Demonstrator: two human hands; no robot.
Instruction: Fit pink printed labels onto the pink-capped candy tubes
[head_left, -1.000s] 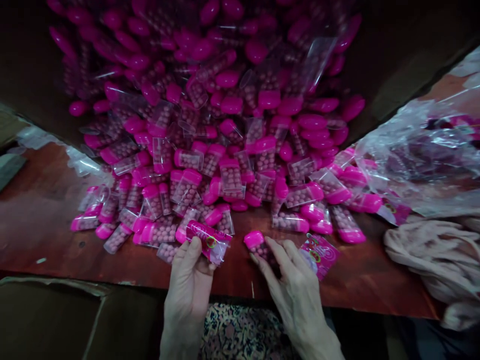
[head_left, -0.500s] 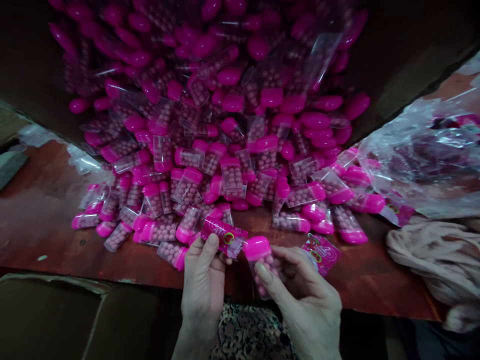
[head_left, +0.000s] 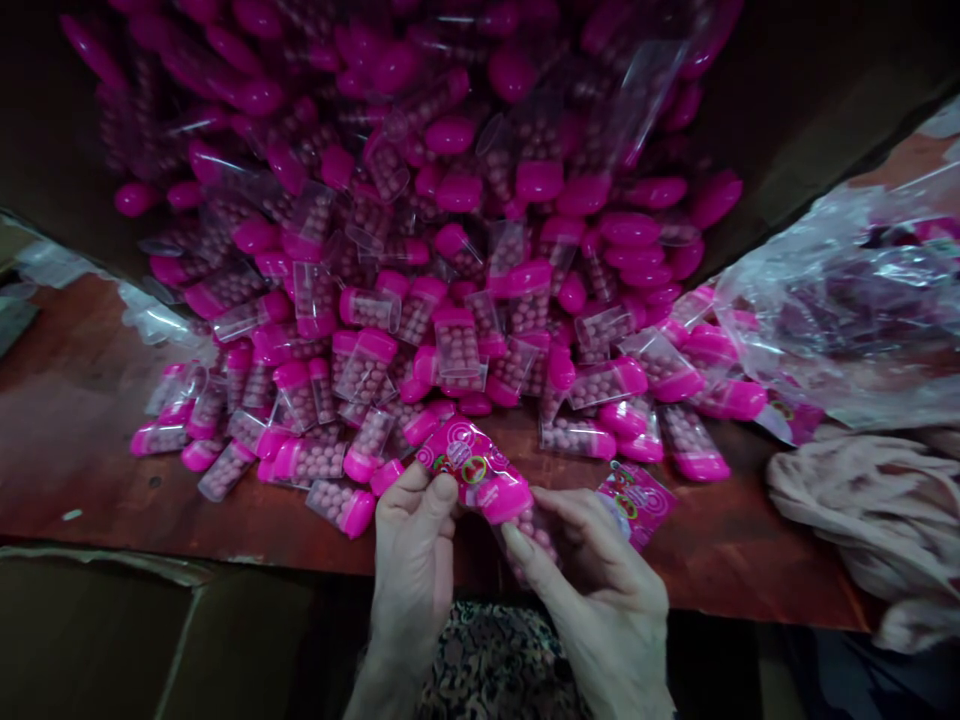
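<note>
Between thumb and fingers, my left hand (head_left: 420,540) pinches a pink printed plastic sleeve (head_left: 457,450) at its left edge. My right hand (head_left: 592,580) grips a clear candy container (head_left: 536,530) full of small pink balls. Its glossy pink cap (head_left: 504,497) points up and left and meets the lower right end of the sleeve; I cannot tell how far inside it is. My right fingers hide part of the container's body. A second printed sleeve (head_left: 637,503) lies flat on the table just right of my right hand.
A big heap of similar pink-capped containers (head_left: 454,340) spills from a dark open box (head_left: 810,110) onto the reddish table (head_left: 255,520). Crumpled clear plastic (head_left: 840,310) and a beige cloth (head_left: 862,520) lie at right. A cardboard box (head_left: 90,630) stands below the table edge at left.
The sleeve has spread open and turned its printed face up. My right hand has brought the container's cap up and left against it. The view has shifted slightly.
</note>
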